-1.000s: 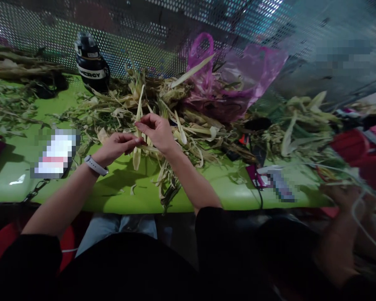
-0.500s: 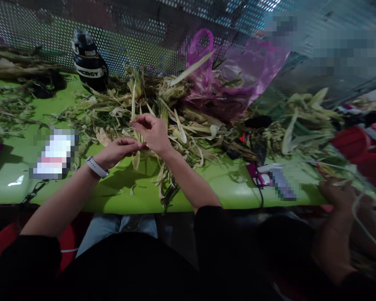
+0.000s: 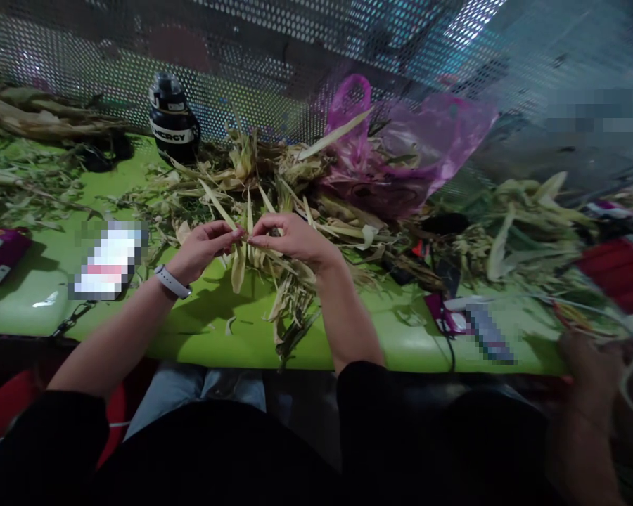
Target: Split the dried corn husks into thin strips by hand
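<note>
Both hands meet over the near middle of the green table. My left hand, with a white band on its wrist, pinches the base of a pale corn husk whose strips fan upward and hang below the fingers. My right hand is closed, thumb and fingertips pinched on the same husk just to the right. The exact grip points are partly hidden by the fingers. Behind the hands lies a heap of dry husks and leaves, and loose husk shreds hang toward the table's front edge.
A black bottle and a pink plastic bag stand at the back before a mesh panel. A lit phone lies left, a purple box farther left. At right are another phone and another person's hand.
My right hand has lowered and moved right, its fingertips now level with my left hand's at the husk. The husk strips fan wider. The whole view has shifted slightly.
</note>
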{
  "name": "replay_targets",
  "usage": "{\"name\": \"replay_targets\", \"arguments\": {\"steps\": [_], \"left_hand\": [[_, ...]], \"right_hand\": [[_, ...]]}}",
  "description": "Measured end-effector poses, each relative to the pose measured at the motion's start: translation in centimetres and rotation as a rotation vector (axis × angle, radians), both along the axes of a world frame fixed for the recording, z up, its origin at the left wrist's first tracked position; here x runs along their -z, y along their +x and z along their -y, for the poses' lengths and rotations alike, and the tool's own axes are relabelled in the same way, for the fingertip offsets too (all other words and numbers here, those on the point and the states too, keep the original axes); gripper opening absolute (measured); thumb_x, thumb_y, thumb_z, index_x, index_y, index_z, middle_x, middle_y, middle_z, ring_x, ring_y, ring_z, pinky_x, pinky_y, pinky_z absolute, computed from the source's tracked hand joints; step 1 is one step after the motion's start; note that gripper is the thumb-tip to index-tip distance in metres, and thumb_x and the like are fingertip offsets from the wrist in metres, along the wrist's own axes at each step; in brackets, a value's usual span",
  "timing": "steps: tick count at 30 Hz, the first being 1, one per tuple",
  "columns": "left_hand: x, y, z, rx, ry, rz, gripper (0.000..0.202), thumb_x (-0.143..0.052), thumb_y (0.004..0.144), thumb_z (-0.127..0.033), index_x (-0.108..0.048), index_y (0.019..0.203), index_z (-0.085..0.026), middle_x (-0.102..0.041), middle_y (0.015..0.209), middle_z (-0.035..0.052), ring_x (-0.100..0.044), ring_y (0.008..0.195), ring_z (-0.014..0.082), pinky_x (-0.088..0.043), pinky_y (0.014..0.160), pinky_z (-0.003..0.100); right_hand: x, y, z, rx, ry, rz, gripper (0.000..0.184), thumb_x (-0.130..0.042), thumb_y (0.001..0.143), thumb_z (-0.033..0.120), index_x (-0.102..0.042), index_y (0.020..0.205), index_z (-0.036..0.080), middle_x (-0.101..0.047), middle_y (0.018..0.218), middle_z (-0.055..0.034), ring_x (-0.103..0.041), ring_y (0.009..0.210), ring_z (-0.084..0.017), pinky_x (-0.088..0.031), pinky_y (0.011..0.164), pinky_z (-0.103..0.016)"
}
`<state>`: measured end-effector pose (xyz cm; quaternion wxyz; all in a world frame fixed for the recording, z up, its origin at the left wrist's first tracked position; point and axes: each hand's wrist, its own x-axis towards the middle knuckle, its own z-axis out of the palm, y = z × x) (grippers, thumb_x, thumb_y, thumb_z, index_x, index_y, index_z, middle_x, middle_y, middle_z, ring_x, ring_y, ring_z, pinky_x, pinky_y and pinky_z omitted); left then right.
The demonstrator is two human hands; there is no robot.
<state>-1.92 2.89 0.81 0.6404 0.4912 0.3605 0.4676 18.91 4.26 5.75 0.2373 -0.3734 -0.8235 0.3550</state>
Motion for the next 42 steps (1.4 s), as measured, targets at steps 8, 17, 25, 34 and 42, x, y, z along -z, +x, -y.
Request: {"name": "replay_targets", "arguments": {"steps": [8, 17, 25, 34, 42], "left_hand": [[0.3, -0.3, -0.4, 0.010, 0.121, -0.183, 0.036, -0.081, 0.071, -0.047, -0.066, 0.069, -0.014, -0.056, 0.062, -0.0013, -0.045, 0.058, 0.0079, -0.033, 0.055, 0.024], [0.1, -0.8, -0.5, 0.067, 0.176, -0.274, 0.034, -0.078, 0.074, -0.047, -0.069, 0.070, -0.015, -0.056, 0.061, -0.0004, -0.042, 0.056, 0.0087, -0.029, 0.054, 0.025], [0.4, 0.1, 0.2, 0.129, 0.120, -0.167, 0.023, -0.080, 0.072, -0.040, -0.078, 0.076, -0.017, -0.068, 0.074, 0.0040, -0.057, 0.071, 0.0138, -0.043, 0.071, 0.027], [1.1, 0.3, 0.0, 0.145, -0.077, -0.146, 0.023, -0.085, 0.068, -0.037, -0.075, 0.065, -0.017, -0.060, 0.057, 0.0003, -0.049, 0.052, 0.0086, -0.040, 0.053, 0.023], [0.7, 0.4, -0.3, -0.095, -0.169, 0.312, 0.016, -0.080, 0.075, -0.026, -0.075, 0.085, -0.014, -0.077, 0.087, 0.0073, -0.072, 0.080, 0.0134, -0.056, 0.083, 0.025]], "right_hand": [[0.3, -0.4, 0.1, 0.064, 0.282, 0.174, 0.018, -0.055, 0.095, 0.030, -0.064, 0.088, 0.016, -0.064, 0.082, -0.0043, -0.054, 0.076, -0.016, -0.038, 0.074, -0.029], [-0.5, 1.0, -0.1, 0.015, 0.141, 0.218, 0.021, -0.056, 0.093, 0.034, -0.064, 0.087, 0.016, -0.063, 0.076, -0.0016, -0.053, 0.070, -0.014, -0.037, 0.070, -0.028], [1.6, -1.0, -1.2, 0.066, 0.004, -0.082, 0.041, -0.062, 0.085, 0.055, -0.072, 0.094, 0.017, -0.070, 0.099, -0.0059, -0.061, 0.097, -0.019, -0.044, 0.092, -0.033], [3.1, -3.1, -0.8, 0.216, 0.241, -0.147, 0.020, -0.062, 0.089, 0.038, -0.066, 0.086, 0.018, -0.066, 0.104, -0.0097, -0.059, 0.106, -0.023, -0.042, 0.100, -0.040], [1.4, -3.9, 2.4, 0.411, 0.374, 0.096, 0.028, -0.052, 0.092, 0.041, -0.064, 0.079, 0.019, -0.064, 0.079, -0.0074, -0.054, 0.076, -0.020, -0.041, 0.076, -0.034]]}}
